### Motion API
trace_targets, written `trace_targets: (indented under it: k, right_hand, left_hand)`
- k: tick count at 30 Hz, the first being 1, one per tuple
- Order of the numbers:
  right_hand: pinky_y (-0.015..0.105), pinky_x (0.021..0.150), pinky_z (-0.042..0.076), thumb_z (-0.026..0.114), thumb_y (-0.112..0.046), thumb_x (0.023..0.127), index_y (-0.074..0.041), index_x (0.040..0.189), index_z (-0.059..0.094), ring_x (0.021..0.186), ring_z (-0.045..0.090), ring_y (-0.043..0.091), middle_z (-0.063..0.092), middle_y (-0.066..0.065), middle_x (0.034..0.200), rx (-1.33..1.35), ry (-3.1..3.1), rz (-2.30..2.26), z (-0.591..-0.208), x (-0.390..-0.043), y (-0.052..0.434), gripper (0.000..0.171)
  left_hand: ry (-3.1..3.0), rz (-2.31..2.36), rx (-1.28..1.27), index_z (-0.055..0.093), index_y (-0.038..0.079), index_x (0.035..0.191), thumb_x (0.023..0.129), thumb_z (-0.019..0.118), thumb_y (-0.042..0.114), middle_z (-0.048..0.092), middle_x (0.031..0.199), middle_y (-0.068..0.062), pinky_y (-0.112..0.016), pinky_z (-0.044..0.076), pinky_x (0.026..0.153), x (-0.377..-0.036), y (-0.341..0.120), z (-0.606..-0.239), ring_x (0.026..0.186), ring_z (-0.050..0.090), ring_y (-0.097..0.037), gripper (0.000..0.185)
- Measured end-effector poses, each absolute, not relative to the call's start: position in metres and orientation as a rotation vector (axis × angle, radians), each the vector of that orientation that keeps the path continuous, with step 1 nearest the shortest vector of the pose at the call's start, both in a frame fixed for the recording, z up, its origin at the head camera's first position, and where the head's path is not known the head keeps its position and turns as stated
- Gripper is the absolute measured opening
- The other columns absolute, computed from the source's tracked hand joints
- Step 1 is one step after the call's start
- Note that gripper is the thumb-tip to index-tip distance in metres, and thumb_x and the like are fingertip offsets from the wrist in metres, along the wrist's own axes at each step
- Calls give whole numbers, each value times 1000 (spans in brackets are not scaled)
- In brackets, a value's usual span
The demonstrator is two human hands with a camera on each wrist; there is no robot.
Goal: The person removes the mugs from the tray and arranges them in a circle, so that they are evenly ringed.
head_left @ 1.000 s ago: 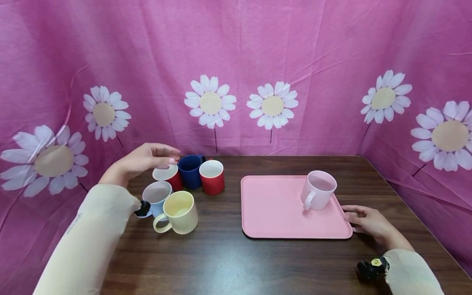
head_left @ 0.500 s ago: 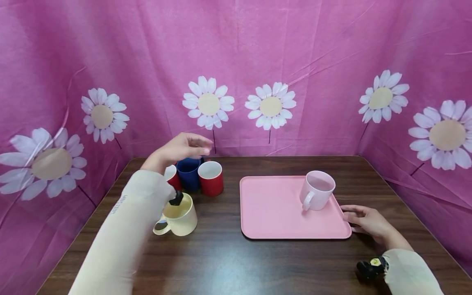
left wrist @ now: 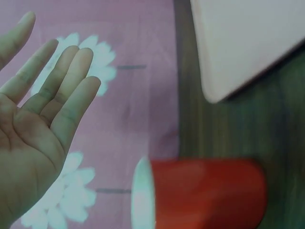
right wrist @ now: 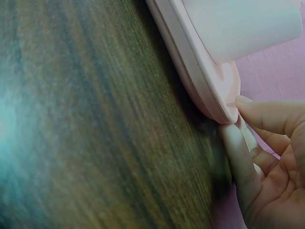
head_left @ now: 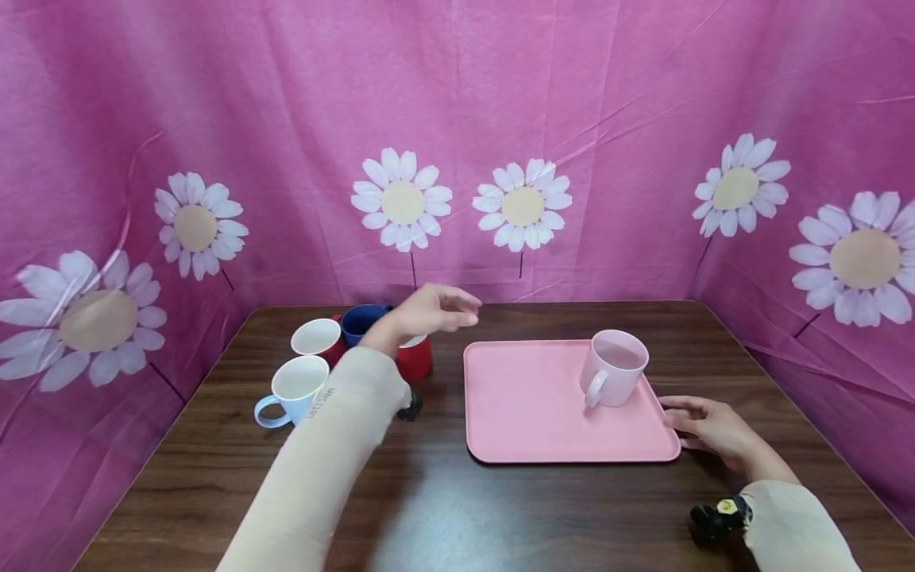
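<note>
My left hand hangs in the air right of the group of mugs, its fingers loosely extended around nothing. Below its wrist is a red mug, which the left wrist view shows beside the palm. A dark blue mug, a second red mug and a light blue mug stand to the left. At the other side, my right hand pinches the right edge of a pink tray between thumb and fingers. Upright near that end of the tray is a pale pink mug, handle facing front left.
The wooden table runs back to a pink curtain printed with white daisies. My left sleeve crosses over the mug group and hides the yellow mug seen earlier.
My left hand has travelled right from over the mugs, dipping lower at the end, and carries nothing. The right hand, tray and pale pink mug keep their places.
</note>
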State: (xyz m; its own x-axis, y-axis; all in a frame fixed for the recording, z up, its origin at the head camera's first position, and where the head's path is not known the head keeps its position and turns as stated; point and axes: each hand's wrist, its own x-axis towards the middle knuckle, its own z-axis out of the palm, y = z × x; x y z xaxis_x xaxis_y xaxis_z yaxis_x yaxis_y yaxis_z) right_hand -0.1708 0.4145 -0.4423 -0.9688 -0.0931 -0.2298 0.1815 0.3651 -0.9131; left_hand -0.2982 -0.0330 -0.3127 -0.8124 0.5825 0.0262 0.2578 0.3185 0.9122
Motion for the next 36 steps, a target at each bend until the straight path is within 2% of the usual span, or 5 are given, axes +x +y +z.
trace_targets:
  k: [13,18,26,36]
  right_hand:
    - [35,75,55,62,-13,93,20,132,35,87,63,9,63,22,112,86,2406,-1618,-444,-171,415,58]
    - [35,75,54,62,-13,93,21,132,35,87,63,7,63,20,110,66,2405,-1622,-442,-172,416,58]
    - [35,75,55,64,-14,92,20,130,37,85,63,7,65,16,107,78,2409,-1634,-443,-172,416,57]
    - [35,74,55,61,-11,93,21,132,33,86,63,7,62,22,113,49,2407,-1643,-443,-171,415,58]
  left_hand:
    - [2336,1438,826,69,3,111,86,71,12,70,99,-5,-25,53,71,-283,48,-356,84,65,-12,28]
    - [2390,1465,845,70,2,108,84,72,10,71,96,-7,-20,50,71,-276,72,-366,82,66,-11,25]
    - [2422,1512,739,71,1,104,79,77,13,71,99,-9,-17,49,70,-266,101,-386,87,66,-12,28]
    - [2556,1594,513,75,5,94,71,84,22,69,79,4,-15,46,65,-249,131,-397,71,60,-2,30]
